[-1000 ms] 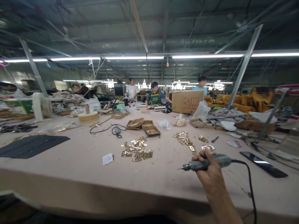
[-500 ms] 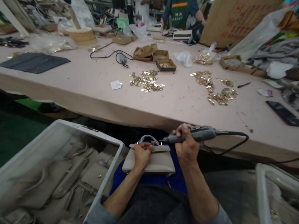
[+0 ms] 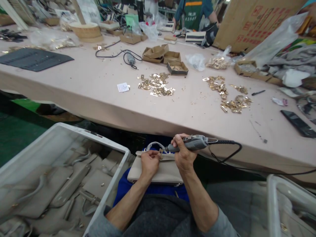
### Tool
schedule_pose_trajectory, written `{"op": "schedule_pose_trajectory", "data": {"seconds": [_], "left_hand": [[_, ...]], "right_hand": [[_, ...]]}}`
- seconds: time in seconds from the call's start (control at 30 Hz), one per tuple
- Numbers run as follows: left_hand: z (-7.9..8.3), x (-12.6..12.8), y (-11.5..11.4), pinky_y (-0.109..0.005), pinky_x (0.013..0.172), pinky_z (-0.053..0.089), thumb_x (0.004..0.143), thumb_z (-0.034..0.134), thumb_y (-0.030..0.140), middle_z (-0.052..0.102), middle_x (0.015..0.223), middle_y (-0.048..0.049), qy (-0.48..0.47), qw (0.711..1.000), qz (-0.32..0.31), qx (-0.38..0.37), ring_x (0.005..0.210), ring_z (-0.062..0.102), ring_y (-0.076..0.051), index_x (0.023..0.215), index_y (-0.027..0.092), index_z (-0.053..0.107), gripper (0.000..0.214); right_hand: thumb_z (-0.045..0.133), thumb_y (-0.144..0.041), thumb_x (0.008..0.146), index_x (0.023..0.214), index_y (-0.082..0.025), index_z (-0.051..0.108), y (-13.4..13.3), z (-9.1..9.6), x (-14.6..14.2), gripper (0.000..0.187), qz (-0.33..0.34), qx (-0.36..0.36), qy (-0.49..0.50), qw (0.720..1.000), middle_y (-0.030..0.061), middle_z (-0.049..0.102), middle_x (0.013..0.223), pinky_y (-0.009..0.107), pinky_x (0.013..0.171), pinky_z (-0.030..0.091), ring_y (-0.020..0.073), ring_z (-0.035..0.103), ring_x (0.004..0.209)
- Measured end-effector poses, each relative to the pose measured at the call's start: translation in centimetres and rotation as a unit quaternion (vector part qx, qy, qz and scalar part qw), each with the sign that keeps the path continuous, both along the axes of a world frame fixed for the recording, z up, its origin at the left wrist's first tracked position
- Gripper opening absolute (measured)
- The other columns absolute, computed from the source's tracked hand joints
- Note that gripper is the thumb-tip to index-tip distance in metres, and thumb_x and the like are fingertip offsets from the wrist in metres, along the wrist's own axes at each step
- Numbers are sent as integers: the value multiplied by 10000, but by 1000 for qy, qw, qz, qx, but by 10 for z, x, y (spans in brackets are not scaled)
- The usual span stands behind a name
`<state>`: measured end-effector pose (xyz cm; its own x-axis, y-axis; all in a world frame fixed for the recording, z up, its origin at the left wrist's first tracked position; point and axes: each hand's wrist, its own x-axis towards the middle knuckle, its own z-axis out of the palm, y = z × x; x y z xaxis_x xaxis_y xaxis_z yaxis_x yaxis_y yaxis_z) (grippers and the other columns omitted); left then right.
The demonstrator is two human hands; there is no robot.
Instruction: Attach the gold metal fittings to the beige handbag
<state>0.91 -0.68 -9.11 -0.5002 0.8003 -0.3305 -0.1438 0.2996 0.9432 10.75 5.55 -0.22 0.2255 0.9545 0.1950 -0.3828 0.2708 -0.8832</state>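
Note:
A beige handbag (image 3: 168, 171) lies across my lap on blue cloth, its wrapped handle (image 3: 156, 144) pointing away from me. My left hand (image 3: 149, 163) pinches a small gold metal plate (image 3: 161, 152) at the bag's flap edge. In my right hand (image 3: 184, 153) is a grey corded electric screwdriver (image 3: 195, 143), gripped around its body and aimed leftward. Its tip is at or very near the plate; contact cannot be made out. Gold plates (image 3: 156, 85) lie in a loose pile on the table beyond.
A white bin (image 3: 127, 154) of beige bags stands at my left, another bin (image 3: 270, 197) at my right. The table (image 3: 98, 95) bears more gold fittings (image 3: 234, 104), small cardboard boxes (image 3: 177, 68), a second screwdriver (image 3: 130, 59) and a phone (image 3: 297, 122). A person (image 3: 194, 14) stands opposite.
My right hand has brought the electric screwdriver leftward, its tip now at the gold plate. My left hand stays at the flap. The view has shifted slightly.

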Motion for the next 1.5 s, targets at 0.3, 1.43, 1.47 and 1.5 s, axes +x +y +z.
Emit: {"op": "schedule_pose_trajectory", "data": {"seconds": [0.3, 1.43, 1.47, 1.5], "left_hand": [[2, -1, 0, -267, 527, 498, 679, 742, 268, 746, 654, -91, 0, 1000, 1, -7, 587, 679, -205, 757, 129, 761, 161], [1, -16, -9, -329, 577, 533, 707, 712, 564, 680, 549, -78, 108, 990, -83, 43, 630, 676, -291, 629, 161, 738, 411], [-3, -17, -7, -334, 555, 529, 700, 700, 601, 653, 510, -75, 128, 988, -78, 33, 618, 671, -302, 614, 169, 734, 442], [-7, -18, -6, -334, 532, 520, 693, 687, 629, 628, 480, -71, 146, 986, -72, 20, 605, 668, -308, 611, 176, 735, 463]], "right_hand": [[819, -287, 823, 789, -183, 617, -1, -8, -7, 229, 0, 3, -27, 1000, -39, 591, 656, 293, 604, 511, 114, 558, 549], [906, -455, 704, 659, -197, 699, -10, 5, -2, 334, 209, 125, -165, 956, 17, 656, 605, 262, 517, 461, 135, 552, 532], [920, -459, 680, 650, -195, 697, -10, 6, -3, 347, 210, 128, -157, 957, 18, 658, 601, 254, 495, 450, 133, 552, 521], [934, -452, 660, 646, -193, 699, -10, 10, -3, 350, 212, 133, -146, 957, 20, 664, 603, 248, 477, 437, 132, 553, 512]]}}
